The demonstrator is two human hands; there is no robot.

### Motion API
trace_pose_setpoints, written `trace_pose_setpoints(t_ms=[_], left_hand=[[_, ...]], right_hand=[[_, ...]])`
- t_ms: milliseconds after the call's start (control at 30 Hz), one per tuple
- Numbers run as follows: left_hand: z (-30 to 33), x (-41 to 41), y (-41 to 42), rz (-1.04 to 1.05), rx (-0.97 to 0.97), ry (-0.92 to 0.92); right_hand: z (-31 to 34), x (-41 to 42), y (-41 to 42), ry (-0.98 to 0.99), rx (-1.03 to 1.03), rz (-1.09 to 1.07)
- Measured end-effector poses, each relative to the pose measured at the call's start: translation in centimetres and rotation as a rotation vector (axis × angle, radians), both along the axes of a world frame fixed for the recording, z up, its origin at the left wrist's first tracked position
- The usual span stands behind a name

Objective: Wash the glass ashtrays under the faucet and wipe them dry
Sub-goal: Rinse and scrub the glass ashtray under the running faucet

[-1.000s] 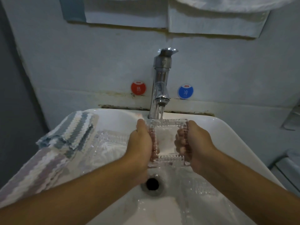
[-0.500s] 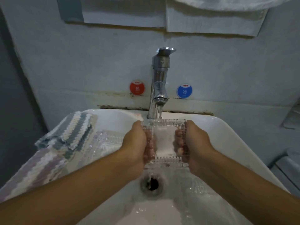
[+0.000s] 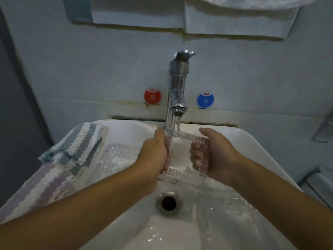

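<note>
Where the white basin (image 3: 252, 152) dips nearest, a dark drain (image 3: 168, 203), wet all round. Above it, a square glass ashtray (image 3: 182, 156), gripped on one edge by the left hand (image 3: 153, 156), fingers curled, and on the other by the right hand (image 3: 216, 154). Beyond, water falling from the chrome faucet (image 3: 178, 87) onto its far rim. Leftward, a second ashtray (image 3: 119, 157) beside a striped cloth (image 3: 75, 143).

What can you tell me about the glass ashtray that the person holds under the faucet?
The ashtray is square and of clear glass, with a beaded, ribbed rim and a smooth flat centre. It is wet: the stream from the faucet falls on its far edge. It is held above the sink, just behind the drain. The left hand grips its left side and the right hand its right side, fingers curled round the rim.
</note>
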State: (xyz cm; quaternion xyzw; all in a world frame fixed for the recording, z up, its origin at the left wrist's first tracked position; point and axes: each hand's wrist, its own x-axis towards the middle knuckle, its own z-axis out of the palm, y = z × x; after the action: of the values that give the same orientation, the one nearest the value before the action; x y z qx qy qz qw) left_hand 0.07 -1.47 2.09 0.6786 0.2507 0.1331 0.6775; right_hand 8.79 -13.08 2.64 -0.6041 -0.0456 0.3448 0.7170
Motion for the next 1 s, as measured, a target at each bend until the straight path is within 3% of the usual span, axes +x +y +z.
trace_pose_setpoints(t_ms=[167, 333, 433, 567, 767, 933, 1000], left_hand=[[1.0, 0.3, 0.2, -0.1, 0.243, 0.034], [-0.1, 0.3, -0.1, -0.192, 0.317, 0.066], [-0.4, 0.6, 0.4, -0.115, 0.157, 0.03], [-1.2, 0.7, 0.5, 0.015, -0.299, -0.111], [-1.8, 0.3, -0.7, 0.08, -0.261, -0.143], [-1.6, 0.5, 0.6, -0.04, -0.478, -0.118], [-1.6, 0.4, 0.3, -0.007, -0.466, -0.123]], right_hand=[[1.5, 0.1, -0.9, -0.315, -0.178, 0.257], [1.2, -1.4, -0.1, -0.536, -0.514, 0.188], [0.8, -1.4, 0.2, -0.504, -0.462, 0.011], [0.2, -1.6, 0.4, -0.327, -0.326, -0.228], [-0.5, -2.6, 0.8, -0.177, -0.171, -0.333], [0.2, -2.6, 0.4, -0.115, -0.128, -0.253], [0.0, -2.5, 0.3, -0.079, -0.13, -0.263]])
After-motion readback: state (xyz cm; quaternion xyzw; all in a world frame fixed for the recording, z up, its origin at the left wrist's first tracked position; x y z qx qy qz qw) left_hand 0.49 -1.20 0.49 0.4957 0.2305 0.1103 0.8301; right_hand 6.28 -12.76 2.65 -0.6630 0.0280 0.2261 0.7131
